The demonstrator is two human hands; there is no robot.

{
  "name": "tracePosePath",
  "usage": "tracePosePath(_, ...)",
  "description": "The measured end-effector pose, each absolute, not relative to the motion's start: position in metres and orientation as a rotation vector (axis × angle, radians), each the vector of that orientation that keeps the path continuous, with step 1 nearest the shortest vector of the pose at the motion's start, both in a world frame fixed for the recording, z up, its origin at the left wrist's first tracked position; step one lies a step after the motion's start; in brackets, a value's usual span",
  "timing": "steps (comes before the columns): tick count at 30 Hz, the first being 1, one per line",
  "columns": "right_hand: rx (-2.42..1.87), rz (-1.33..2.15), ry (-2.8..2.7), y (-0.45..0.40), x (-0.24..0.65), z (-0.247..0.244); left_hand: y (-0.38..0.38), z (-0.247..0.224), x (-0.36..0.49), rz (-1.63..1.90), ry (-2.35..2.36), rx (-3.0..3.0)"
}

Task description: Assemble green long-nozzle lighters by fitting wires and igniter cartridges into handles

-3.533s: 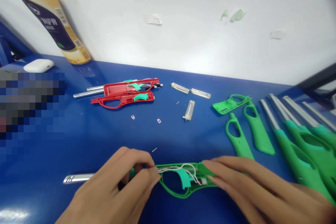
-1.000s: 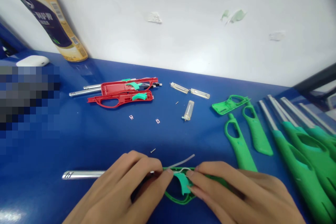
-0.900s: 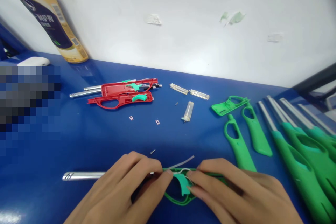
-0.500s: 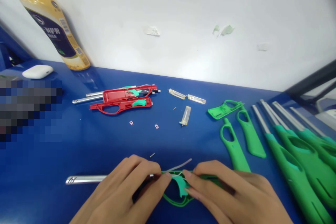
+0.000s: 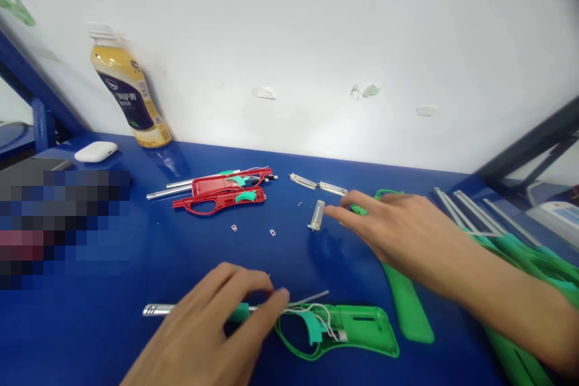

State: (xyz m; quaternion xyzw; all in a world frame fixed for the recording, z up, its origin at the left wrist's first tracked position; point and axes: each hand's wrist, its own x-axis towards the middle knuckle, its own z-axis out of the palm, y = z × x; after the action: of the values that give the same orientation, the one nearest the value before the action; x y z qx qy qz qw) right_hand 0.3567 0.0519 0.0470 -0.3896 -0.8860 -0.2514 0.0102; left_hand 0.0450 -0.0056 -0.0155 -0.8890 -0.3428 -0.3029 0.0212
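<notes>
My left hand pinches the opened green utility lighter near its metal tube. Inside the half shell, a teal trigger and white wires show, and a thin clear hose sticks up. My right hand reaches across the table, its fingertips beside a clear fuel tank; whether they touch it I cannot tell. Two more clear tanks lie just behind. The right hand partly hides a loose green shell half and a green handle piece.
Opened red lighter halves lie at back left, with two small metal clips in front. A yellow bottle and a white case stand near the wall. Several whole green lighters lie at right, partly under my forearm.
My right hand has left the green lighter and moved up to the clear tank. The left hand stays on the lighter. The view has tilted upward.
</notes>
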Motion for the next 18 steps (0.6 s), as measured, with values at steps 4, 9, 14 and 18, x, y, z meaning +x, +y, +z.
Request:
tracePosePath(4, -1.143, -0.845, -2.948, 0.083, 0.345, 0.047, 0.023, 0.006, 0.032, -0.700, -1.085, -2.733)
tracePosePath(9, -1.028, -0.866, -3.072, 0.085, 0.326, 0.044, 0.063, 0.013, 0.041, -0.410, -1.121, -2.806)
tracePosePath(14, -1.049, -0.850, -3.032, 0.065, 0.330, 0.049, 0.093, 0.003, 0.059, -0.219, -1.167, -2.890)
tracePosePath(18, -1.161, -0.781, -2.892, 0.041, 0.336, 0.057, 0.101, 0.001, 0.062, -0.128, -1.226, -2.927)
